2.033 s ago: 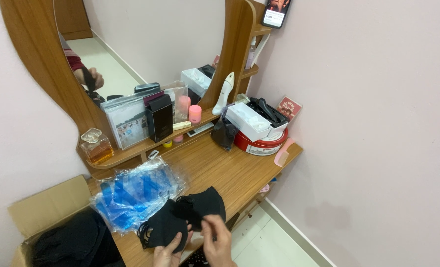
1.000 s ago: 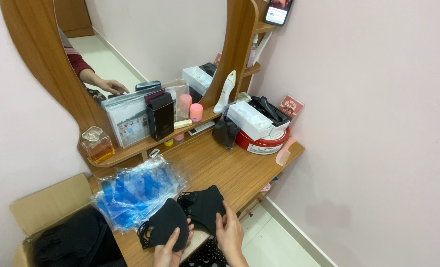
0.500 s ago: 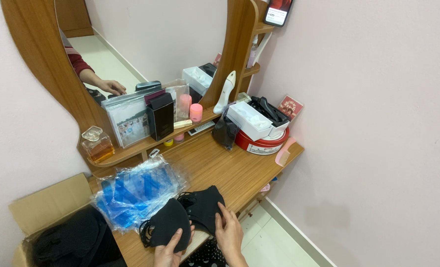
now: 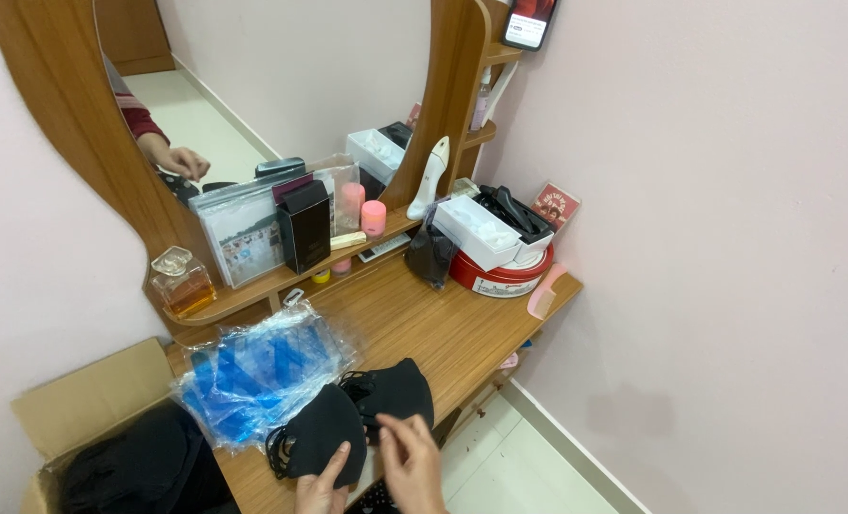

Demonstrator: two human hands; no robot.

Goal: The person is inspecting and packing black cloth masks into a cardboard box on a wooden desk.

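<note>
L hand [image 4: 324,487] lay w/ fingers flat, apart on a black mask [image 4: 317,441] at table [image 4: 443,333] front edge, R hand [image 4: 411,464] fingers loosely apart beside second mask [image 4: 397,390]; open wood to the right.

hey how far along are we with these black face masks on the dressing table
Done: two black masks lie out on the wooden table, beside the clear bag of blue masks. In hand: the left hand presses the nearer black mask, and the right hand fingers the other black mask at its edge. Left: both masks lie loose, neither bagged nor stacked.
</note>
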